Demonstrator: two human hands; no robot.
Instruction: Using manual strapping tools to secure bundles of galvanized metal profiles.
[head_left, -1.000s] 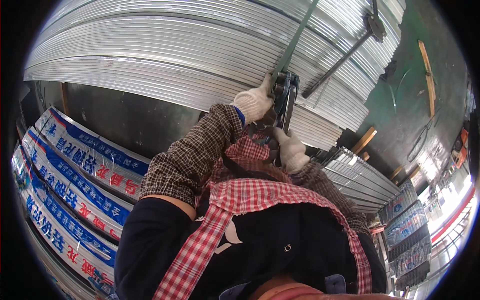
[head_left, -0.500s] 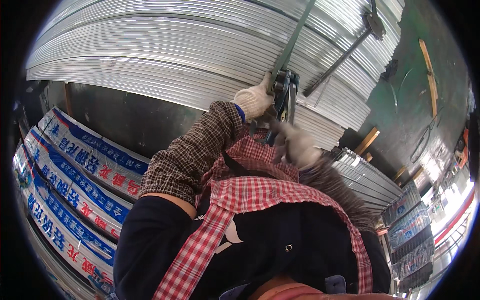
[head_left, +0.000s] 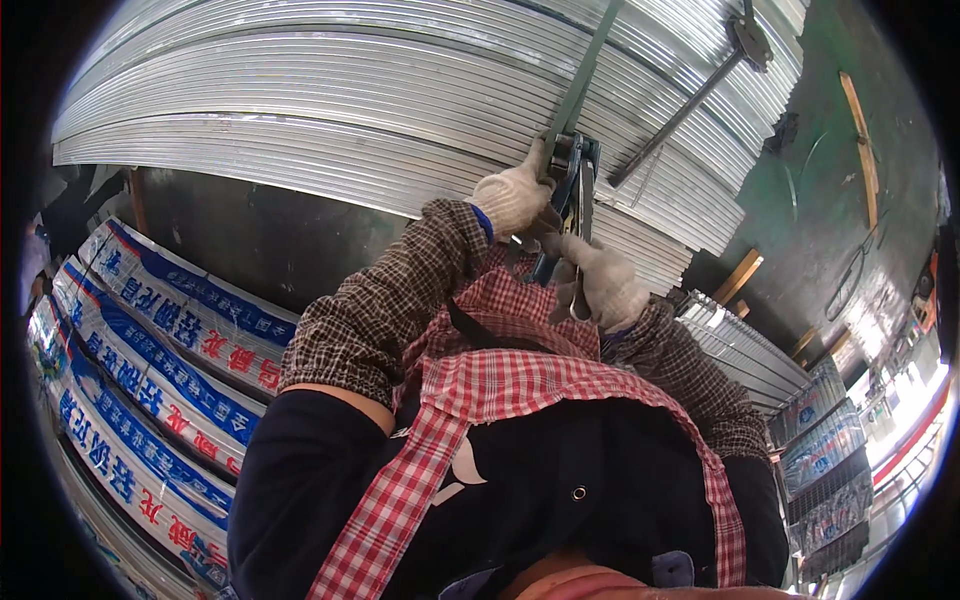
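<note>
A wide fisheye view looks down past a red-and-white checked apron (head_left: 500,375) at two gloved hands. A dark strapping tool (head_left: 574,170) is set at the near edge of a broad stack of ribbed silver metal profiles (head_left: 300,90), just ahead of the body. From its upper end, a flat green strap (head_left: 588,75) is run away over the stack.

The left hand (head_left: 508,200) is placed against the left side of the tool, with one finger pointed up beside the strap; whether its fingers are clamped on strap or tool cannot be told. The right hand (head_left: 608,285) is seen near the tool's lower end, its fingers curled; what lies inside them, if anything, is hidden.

For good work here, the tool is probably best steadied by the left hand and lined up with the strap, so that the band is fed flat and untwisted. Fingertips should be set clear of the mechanism, and force from the right hand should be applied evenly, without the tool being tipped.

To the right of the tool, a dark metal rod (head_left: 690,115) is laid across the profiles. Wrapped, printed bundles (head_left: 165,350) are stacked at the left.
</note>
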